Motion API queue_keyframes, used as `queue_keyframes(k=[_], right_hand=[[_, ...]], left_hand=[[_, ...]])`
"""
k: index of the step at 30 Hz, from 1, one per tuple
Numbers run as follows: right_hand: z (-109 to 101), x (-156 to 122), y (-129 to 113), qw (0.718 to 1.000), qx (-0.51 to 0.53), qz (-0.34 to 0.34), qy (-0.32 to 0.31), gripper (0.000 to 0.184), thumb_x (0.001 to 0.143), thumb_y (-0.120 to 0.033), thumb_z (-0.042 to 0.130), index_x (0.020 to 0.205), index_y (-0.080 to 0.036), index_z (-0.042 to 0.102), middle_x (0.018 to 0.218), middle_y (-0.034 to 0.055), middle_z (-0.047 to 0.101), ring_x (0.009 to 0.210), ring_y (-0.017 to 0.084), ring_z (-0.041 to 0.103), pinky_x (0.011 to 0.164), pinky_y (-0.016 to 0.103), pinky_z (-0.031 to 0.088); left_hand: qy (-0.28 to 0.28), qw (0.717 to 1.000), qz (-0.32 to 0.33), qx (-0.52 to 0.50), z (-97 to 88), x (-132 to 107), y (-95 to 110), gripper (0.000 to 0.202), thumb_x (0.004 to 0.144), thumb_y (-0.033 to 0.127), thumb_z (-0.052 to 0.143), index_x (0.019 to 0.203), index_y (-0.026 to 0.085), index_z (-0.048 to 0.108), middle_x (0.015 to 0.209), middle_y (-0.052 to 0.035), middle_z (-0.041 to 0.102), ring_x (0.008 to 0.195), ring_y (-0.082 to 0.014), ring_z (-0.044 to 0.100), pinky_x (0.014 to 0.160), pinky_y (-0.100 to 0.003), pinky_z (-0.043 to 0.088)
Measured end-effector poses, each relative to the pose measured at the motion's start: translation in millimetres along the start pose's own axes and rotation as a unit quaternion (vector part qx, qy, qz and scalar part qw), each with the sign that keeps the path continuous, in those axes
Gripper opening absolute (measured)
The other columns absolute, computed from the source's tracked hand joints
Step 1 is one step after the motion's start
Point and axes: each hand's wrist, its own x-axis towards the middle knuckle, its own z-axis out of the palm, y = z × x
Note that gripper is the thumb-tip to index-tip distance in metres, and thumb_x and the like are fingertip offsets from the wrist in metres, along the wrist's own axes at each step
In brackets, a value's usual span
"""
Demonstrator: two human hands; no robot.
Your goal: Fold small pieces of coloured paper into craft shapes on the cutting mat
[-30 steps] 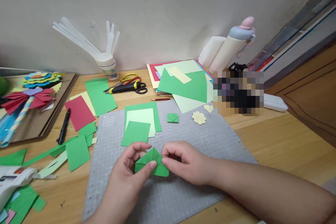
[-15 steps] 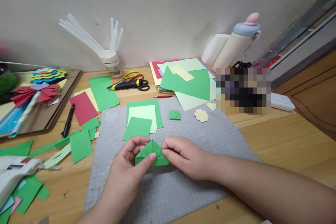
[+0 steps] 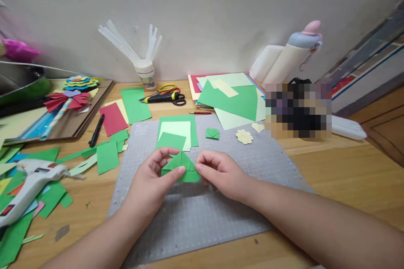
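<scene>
Both hands hold a folded piece of green paper [image 3: 181, 163] above the grey cutting mat [image 3: 189, 227]; its top comes to a triangular point over a flat strip. My left hand [image 3: 158, 174] grips its left side, thumb across the front and fingers behind. At the paper's right corner, my right hand [image 3: 222, 172] pinches with thumb and forefinger. Just beyond lie green and pale sheets [image 3: 175, 128] in a small stack. A small folded green piece [image 3: 212, 133], a cream paper flower [image 3: 244, 136] and a cream heart [image 3: 258, 127] rest farther up the mat.
To the left are a white glue gun [image 3: 31, 180], green paper scraps [image 3: 53, 197], a black pen [image 3: 96, 130] and a paper flower on a striped stick [image 3: 59, 113]. Behind stand scissors [image 3: 179, 99], a cup of straws [image 3: 145, 73], stacked coloured paper [image 3: 233, 105] and a bottle [image 3: 290, 59].
The camera view has shifted left, so the background sits farther right in the picture. Both hands keep hold of the folded green paper, which appears slightly higher in view.
</scene>
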Motion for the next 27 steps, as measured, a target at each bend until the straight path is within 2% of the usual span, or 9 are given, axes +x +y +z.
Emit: queue_keyframes(k=[5,8,11,16,18,20,22,25,27], right_hand=[[2,-3,-2,0.998,-0.054,-0.028,0.014,0.019,0.09,-0.026,0.045,0.072,-0.02,0.041,0.063,-0.0045,0.041,0.057,0.01,0.037,0.053,0.022,0.032],[2,-3,-1,0.999,-0.029,-0.039,0.014,0.016,0.09,-0.025,0.044,0.075,-0.02,0.043,0.068,-0.0036,0.042,0.061,0.01,0.041,0.056,0.023,0.035],[3,-1,2,0.998,-0.004,-0.054,0.02,0.01,0.087,-0.029,0.052,0.085,-0.02,0.047,0.074,-0.003,0.045,0.064,0.011,0.043,0.057,0.022,0.036],[1,0,3,0.991,-0.097,-0.089,0.024,0.012,0.085,-0.022,0.053,0.075,-0.019,0.048,0.067,-0.0038,0.046,0.058,0.01,0.04,0.052,0.022,0.033],[-2,0,2,0.979,-0.152,-0.132,0.04,0.01,0.085,-0.019,0.053,0.075,-0.019,0.05,0.069,-0.0028,0.05,0.061,0.011,0.044,0.055,0.023,0.035],[-6,1,2,0.958,-0.214,-0.186,0.043,0.009,0.084,-0.015,0.053,0.076,-0.019,0.052,0.072,-0.0011,0.053,0.067,0.012,0.048,0.062,0.025,0.037],[-8,2,1,0.931,-0.282,-0.23,0.038,0.009,0.083,-0.011,0.051,0.078,-0.019,0.053,0.077,0.0011,0.056,0.075,0.015,0.05,0.069,0.028,0.038],[-8,2,0,0.887,-0.39,-0.246,0.025,0.012,0.077,-0.007,0.051,0.075,-0.019,0.051,0.081,0.0035,0.056,0.079,0.018,0.047,0.073,0.031,0.036],[-6,1,0,0.864,-0.446,-0.232,0.005,0.012,0.075,-0.007,0.052,0.073,-0.019,0.05,0.081,0.0035,0.055,0.079,0.018,0.046,0.072,0.031,0.035]], left_hand=[[0.0,1.0,0.021,0.015,-0.9,-2,1,0.03,0.063,0.025,0.075,0.089,0.021,0.061,0.089,-0.0029,0.063,0.094,-0.0216,0.056,0.072,-0.027,0.045],[-0.022,0.999,0.032,0.031,0.1,-4,-3,0.029,0.066,0.024,0.073,0.092,0.022,0.062,0.091,-0.0023,0.063,0.091,-0.0197,0.057,0.072,-0.026,0.046],[-0.044,0.996,0.057,0.057,3.2,-8,-8,0.025,0.07,0.023,0.07,0.093,0.024,0.06,0.093,-0.0008,0.064,0.092,-0.0179,0.056,0.076,-0.026,0.045],[-0.049,0.977,0.116,0.174,1.3,-9,-9,0.021,0.076,0.026,0.065,0.096,0.023,0.061,0.095,-0.0033,0.066,0.094,-0.0218,0.058,0.082,-0.033,0.043],[-0.04,0.946,0.183,0.266,-3.6,-6,-6,0.014,0.078,0.027,0.063,0.091,0.024,0.063,0.094,-0.0038,0.067,0.094,-0.0235,0.058,0.085,-0.037,0.04],[-0.038,0.894,0.26,0.364,-8.5,-2,-3,0.004,0.08,0.024,0.06,0.083,0.024,0.063,0.089,-0.0029,0.067,0.091,-0.0239,0.058,0.084,-0.038,0.036],[-0.045,0.834,0.323,0.446,-11.5,0,0,0.007,0.081,0.02,0.057,0.077,0.024,0.061,0.083,-0.0016,0.067,0.087,-0.0233,0.058,0.082,-0.037,0.033],[-0.066,0.763,0.369,0.527,-10.9,-1,0,0.012,0.081,0.014,0.052,0.075,0.023,0.059,0.077,-0.0008,0.065,0.083,-0.0224,0.056,0.079,-0.038,0.03],[-0.089,0.736,0.368,0.561,-8.4,-4,-2,0.014,0.081,0.011,0.05,0.074,0.021,0.058,0.075,-0.0011,0.063,0.081,-0.0223,0.055,0.078,-0.038,0.03]])
